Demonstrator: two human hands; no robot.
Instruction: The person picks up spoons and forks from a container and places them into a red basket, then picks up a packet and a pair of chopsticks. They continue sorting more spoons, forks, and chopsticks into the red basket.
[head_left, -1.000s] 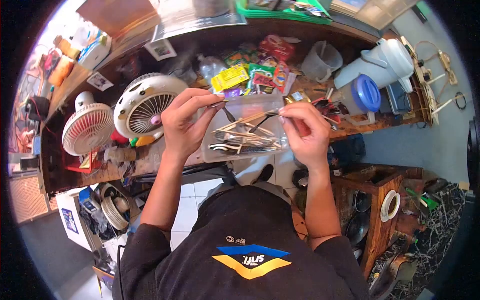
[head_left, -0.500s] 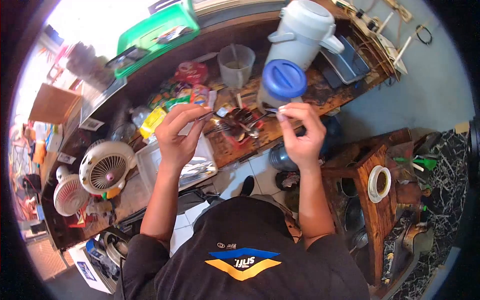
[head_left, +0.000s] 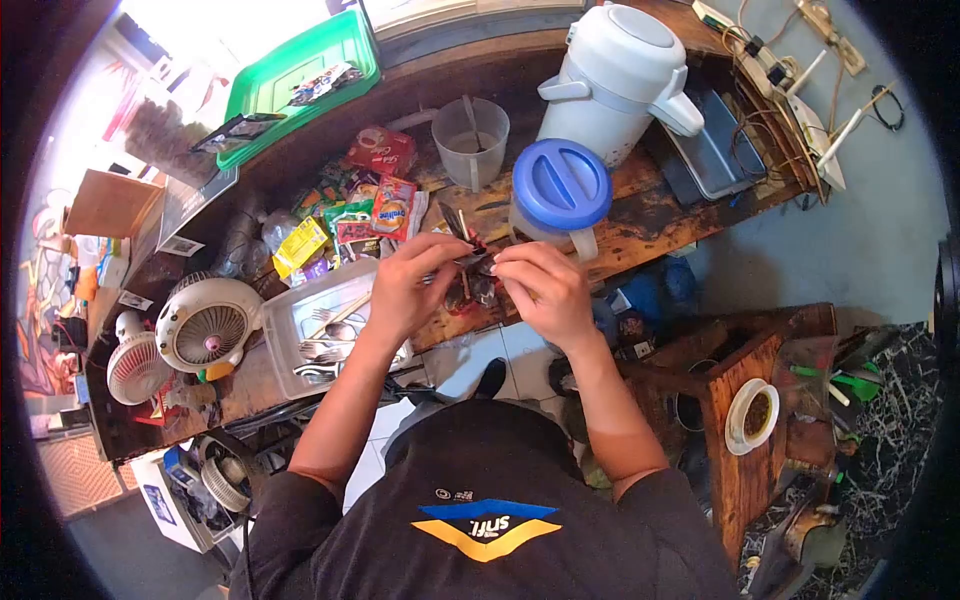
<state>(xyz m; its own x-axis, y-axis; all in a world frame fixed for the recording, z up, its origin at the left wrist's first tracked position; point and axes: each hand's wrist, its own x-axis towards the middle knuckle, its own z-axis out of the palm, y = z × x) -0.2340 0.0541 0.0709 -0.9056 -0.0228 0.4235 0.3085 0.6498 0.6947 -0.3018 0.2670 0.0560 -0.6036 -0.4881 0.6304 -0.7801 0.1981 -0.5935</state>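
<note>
My left hand (head_left: 412, 288) and my right hand (head_left: 548, 292) are close together above the wooden counter, their fingertips pinched. Between them a small dark item is partly visible at the left fingertips, but the fingers cover too much to tell its kind. Below and behind the hands is a red container (head_left: 457, 300) with dark and metal utensils, mostly hidden. A clear plastic tray (head_left: 287, 343) of forks and spoons (head_left: 340, 333) lies beside my left wrist. Just beyond my right hand stands a clear pitcher with a blue lid (head_left: 562, 185).
Colourful sachets (head_left: 397, 208) lie piled left of a translucent measuring jug (head_left: 470, 143). A white thermos dispenser (head_left: 615, 85) stands at the back. Two small fans (head_left: 212, 335) are on the left. A white bowl (head_left: 738, 425) rests on a wooden stand (head_left: 760, 365) to the right.
My hands were well apart, each pinching a thin dark item. Both have moved inward and now nearly meet above the red container.
</note>
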